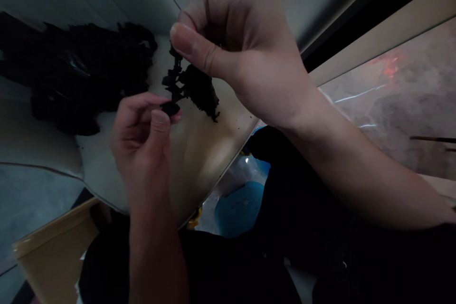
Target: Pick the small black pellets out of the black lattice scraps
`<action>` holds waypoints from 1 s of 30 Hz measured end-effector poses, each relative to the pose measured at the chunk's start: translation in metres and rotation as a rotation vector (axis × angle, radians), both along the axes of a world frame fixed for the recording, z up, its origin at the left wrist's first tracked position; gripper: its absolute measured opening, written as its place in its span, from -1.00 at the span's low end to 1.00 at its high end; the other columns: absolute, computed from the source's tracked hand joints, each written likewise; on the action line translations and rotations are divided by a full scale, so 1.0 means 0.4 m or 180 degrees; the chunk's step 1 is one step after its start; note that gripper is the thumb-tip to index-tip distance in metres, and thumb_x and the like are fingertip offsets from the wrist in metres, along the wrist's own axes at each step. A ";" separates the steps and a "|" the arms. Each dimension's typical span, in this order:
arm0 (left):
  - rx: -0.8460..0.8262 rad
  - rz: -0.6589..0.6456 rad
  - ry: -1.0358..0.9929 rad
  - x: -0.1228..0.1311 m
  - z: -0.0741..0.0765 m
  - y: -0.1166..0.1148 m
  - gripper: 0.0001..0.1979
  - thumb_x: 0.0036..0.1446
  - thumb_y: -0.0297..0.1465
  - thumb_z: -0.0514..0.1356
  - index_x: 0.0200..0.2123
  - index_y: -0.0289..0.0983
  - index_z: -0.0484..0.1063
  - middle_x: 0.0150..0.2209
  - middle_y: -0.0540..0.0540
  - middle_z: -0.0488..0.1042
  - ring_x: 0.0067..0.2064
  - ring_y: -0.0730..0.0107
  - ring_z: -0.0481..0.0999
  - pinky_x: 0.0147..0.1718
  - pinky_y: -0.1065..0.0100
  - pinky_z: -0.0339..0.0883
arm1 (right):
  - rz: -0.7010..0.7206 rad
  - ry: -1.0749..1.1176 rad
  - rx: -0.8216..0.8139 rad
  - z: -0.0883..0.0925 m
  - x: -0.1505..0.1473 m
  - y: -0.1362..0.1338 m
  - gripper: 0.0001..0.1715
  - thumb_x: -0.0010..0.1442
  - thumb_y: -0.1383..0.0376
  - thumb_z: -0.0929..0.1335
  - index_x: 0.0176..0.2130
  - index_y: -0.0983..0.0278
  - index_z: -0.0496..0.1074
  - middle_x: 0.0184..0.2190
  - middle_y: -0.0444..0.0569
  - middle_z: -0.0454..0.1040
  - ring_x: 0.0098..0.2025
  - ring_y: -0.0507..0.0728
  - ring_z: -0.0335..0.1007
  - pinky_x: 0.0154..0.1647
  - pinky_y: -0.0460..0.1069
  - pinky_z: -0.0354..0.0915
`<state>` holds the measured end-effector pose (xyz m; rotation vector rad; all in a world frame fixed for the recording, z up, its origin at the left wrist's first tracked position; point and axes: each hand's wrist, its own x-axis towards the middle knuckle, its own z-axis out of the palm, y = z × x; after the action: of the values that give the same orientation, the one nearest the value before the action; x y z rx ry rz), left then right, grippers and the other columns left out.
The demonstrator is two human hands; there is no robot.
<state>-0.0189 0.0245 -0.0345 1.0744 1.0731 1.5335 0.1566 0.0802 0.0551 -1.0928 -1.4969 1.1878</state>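
My left hand (142, 147) and my right hand (242, 52) both pinch a crinkled black strip of dried, seaweed-like material (174, 80) between finger and thumb. The left hand holds its lower end and the right hand holds its upper end. A broader ragged black piece (201, 92) hangs from the strip just below my right thumb. To the left, a large black heap of the same-looking material (78, 73) lies on a pale, curved tabletop (203, 161), close to my left fingers.
Below the tabletop's curved edge, a blue plastic basin (238, 209) sits low down. A tan cardboard flap (53, 256) rises at the lower left. Dark clothing (231, 266) fills the bottom of the view, and a mottled grey floor (399, 114) shows at the right.
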 end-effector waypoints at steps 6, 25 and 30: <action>0.0371 0.0238 0.0504 0.012 -0.003 -0.010 -0.80 0.38 -0.16 0.55 -0.15 -0.16 0.76 -0.21 0.01 0.60 -0.21 0.41 0.58 -0.13 0.34 0.63 | -0.0126 -0.0063 -0.0345 0.036 -0.014 -0.005 -0.36 0.54 0.65 0.36 -0.50 0.21 0.25 -0.48 -0.27 0.21 -0.40 -0.06 0.09 -0.32 -0.14 0.25; -0.0131 0.0282 -0.0107 -0.001 0.017 -0.002 -0.81 0.18 -0.57 0.44 -0.27 -0.14 0.79 -0.41 0.03 0.51 -0.36 0.44 0.42 -0.29 0.34 0.30 | -0.0323 0.0476 0.0304 -0.040 0.013 -0.016 -0.69 0.52 0.24 0.46 -0.29 0.09 0.36 -0.26 -0.10 0.26 -0.24 0.15 0.29 -0.02 0.03 0.45; -0.0428 0.0457 -0.0422 -0.019 0.042 0.009 -0.85 0.18 -0.50 0.42 -0.37 -0.12 0.73 -0.39 0.02 0.51 -0.32 0.39 0.44 -0.27 0.34 0.30 | -0.0698 0.1181 0.0518 -0.049 0.017 0.006 -0.71 0.52 0.25 0.47 -0.28 0.09 0.40 -0.27 -0.08 0.32 -0.30 0.17 0.39 -0.22 0.07 0.47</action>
<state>-0.0264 0.0281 -0.0177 0.8073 1.1637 1.5973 0.1634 0.0825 0.0357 -0.8480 -1.1347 1.0298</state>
